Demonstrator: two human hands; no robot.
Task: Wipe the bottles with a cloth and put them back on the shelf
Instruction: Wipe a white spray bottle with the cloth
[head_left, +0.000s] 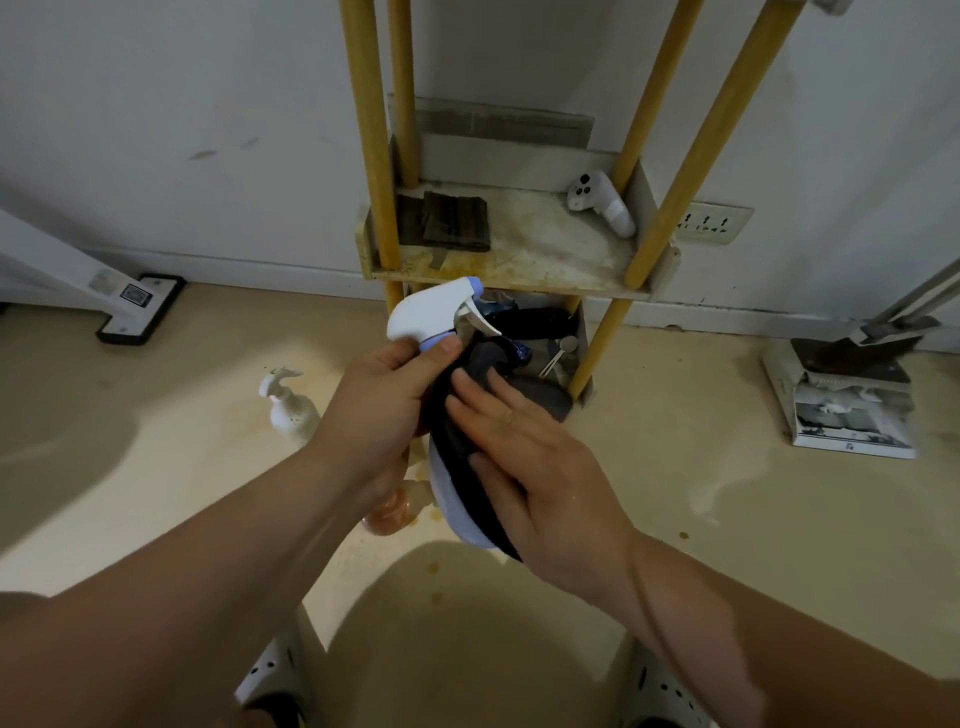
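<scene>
My left hand (387, 402) grips the neck of a white spray bottle (441, 312) with a pale blue collar, held tilted in front of the shelf. A dark cloth (462, 447) is wrapped over the bottle's body. My right hand (524, 457) lies on the cloth with fingers straight, pressing it against the bottle. Only the bottle's pale lower side (457, 514) shows under the cloth. A white pump bottle (291, 405) stands on the floor to the left. An orange-tinted bottle (389, 512) sits on the floor, partly hidden behind my left wrist.
A stained shelf (519, 265) on yellow posts stands against the wall, holding a dark folded cloth (452, 221) and a white controller (602, 202). Dark items fill the lower tier (540, 322). A dustpan and box (847, 395) sit right; a white mop base (140, 306) left.
</scene>
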